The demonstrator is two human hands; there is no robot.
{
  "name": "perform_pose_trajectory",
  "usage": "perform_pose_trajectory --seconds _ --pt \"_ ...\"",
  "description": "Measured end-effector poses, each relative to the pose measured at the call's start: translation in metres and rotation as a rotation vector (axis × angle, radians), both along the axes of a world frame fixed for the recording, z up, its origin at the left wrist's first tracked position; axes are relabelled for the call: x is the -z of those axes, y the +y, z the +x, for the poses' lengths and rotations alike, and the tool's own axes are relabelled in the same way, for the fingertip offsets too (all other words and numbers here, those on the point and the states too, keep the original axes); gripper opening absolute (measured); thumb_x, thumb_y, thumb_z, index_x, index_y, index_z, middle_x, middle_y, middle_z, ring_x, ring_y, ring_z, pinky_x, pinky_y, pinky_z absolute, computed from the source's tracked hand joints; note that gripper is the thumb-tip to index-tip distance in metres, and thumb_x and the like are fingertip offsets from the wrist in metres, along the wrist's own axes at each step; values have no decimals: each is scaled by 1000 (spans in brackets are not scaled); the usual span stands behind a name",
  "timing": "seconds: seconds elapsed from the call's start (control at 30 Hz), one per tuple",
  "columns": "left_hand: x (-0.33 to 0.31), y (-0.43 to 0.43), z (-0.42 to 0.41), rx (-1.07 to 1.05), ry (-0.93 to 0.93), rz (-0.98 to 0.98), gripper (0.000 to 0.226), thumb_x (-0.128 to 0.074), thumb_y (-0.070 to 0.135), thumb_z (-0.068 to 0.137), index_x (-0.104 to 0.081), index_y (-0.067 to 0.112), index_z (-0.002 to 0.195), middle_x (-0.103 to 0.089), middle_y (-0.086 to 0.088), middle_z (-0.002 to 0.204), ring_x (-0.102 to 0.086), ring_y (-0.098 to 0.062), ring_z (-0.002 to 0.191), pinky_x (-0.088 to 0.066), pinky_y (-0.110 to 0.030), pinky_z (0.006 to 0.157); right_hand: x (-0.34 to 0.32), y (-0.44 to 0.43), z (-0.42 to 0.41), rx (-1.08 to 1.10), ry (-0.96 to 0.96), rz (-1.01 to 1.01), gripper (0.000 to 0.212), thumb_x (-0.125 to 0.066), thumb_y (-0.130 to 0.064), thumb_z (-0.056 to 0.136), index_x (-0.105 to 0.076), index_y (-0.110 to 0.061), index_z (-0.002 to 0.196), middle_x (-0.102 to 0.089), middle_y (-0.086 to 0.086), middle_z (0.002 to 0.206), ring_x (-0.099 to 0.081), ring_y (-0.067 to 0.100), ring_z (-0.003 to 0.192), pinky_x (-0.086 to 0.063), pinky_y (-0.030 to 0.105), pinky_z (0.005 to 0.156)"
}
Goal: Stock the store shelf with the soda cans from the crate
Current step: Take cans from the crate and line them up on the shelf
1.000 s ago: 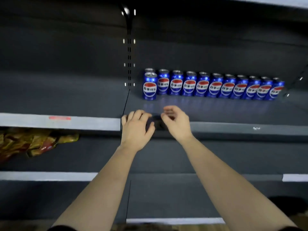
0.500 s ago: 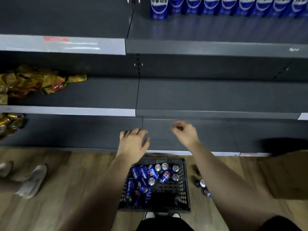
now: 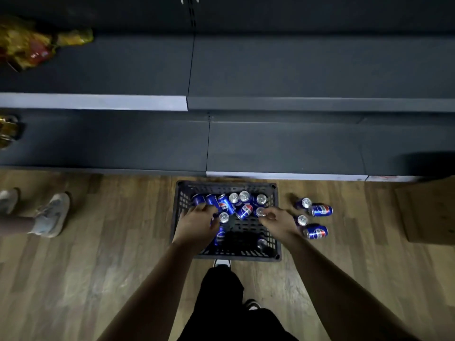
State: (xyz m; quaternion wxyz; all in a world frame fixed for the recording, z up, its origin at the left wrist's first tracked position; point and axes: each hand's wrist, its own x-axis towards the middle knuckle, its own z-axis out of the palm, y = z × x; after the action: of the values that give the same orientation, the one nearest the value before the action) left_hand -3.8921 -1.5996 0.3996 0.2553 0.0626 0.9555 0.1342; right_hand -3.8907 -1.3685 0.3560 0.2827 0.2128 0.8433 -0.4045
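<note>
A black plastic crate (image 3: 226,185) stands on the wood floor in front of the dark shelf (image 3: 283,148). Several blue soda cans (image 3: 243,210) lie and stand jumbled in its far half. My left hand (image 3: 197,223) reaches into the crate's left side, its fingers bent down over the cans there; any grip is hidden under the hand. My right hand (image 3: 277,221) is at the right side, with thumb and fingertips closing round the top of an upright can (image 3: 259,211).
Several loose cans (image 3: 320,209) lie on the floor right of the crate. A cardboard box (image 3: 428,210) sits at far right. Another person's shoes (image 3: 49,215) stand at left. Snack bags (image 3: 29,45) fill the upper left shelf.
My view dropped from the stocked top shelf down to the floor. Both hands came down from the shelf edge into the crate and now touch the cans.
</note>
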Motion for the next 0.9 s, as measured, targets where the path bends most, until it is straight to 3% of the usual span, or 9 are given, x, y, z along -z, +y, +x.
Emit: perform_pose_trajectory --seconds 0.1,0.23,0.4,0.57,0.7,0.8,0.9 --pt "50 -1 17 -18 -44 11 31 -42 39 95 -56 25 118 -57 -3 123 -55 -25 111 -40 -38 92 45 5 18 -36 -72 11 23 -68 -22 85 -70 -14 106 -71 2 100 -64 18 98 -43 23 78" --pt "123 -2 33 -41 -56 19 32 -41 36 96 -54 23 122 -57 -4 122 -55 -26 111 -38 -38 93 129 13 36 -67 -132 14 17 -72 -27 79 -67 -22 94 -73 6 102 -67 25 100 -52 39 92" --pt "223 0 37 -28 -35 20 29 -42 38 96 -55 21 116 -58 -4 115 -57 -25 106 -41 -40 90 207 11 42 -127 -183 39 27 -69 -25 85 -69 -13 109 -70 6 103 -63 19 96 -44 23 78" --pt "317 -1 24 5 -13 39 35 -46 39 96 -54 22 125 -57 -5 121 -55 -27 111 -40 -39 92 301 10 35 -243 -201 94 27 -66 -29 87 -70 -14 109 -69 9 106 -64 26 102 -50 32 83" --pt "383 -4 18 5 -20 55 38 -46 39 96 -52 21 129 -55 -6 124 -53 -28 114 -38 -40 95 373 11 30 -244 -238 102 42 -67 -30 88 -60 -14 127 -61 9 122 -58 22 102 -43 26 78" --pt "414 -8 15 -3 -27 37 38 -46 39 96 -51 22 130 -53 -5 125 -53 -27 114 -35 -41 97 407 12 25 -274 -283 113 40 -69 -29 88 -61 -15 124 -62 8 116 -57 19 93 -44 24 79" --pt "441 -10 11 2 -23 35 38 -46 40 96 -51 23 130 -53 -5 125 -53 -27 113 -35 -41 97 433 13 18 -350 -321 157 36 -67 -33 88 -63 -14 119 -63 8 114 -61 24 103 -47 28 84"
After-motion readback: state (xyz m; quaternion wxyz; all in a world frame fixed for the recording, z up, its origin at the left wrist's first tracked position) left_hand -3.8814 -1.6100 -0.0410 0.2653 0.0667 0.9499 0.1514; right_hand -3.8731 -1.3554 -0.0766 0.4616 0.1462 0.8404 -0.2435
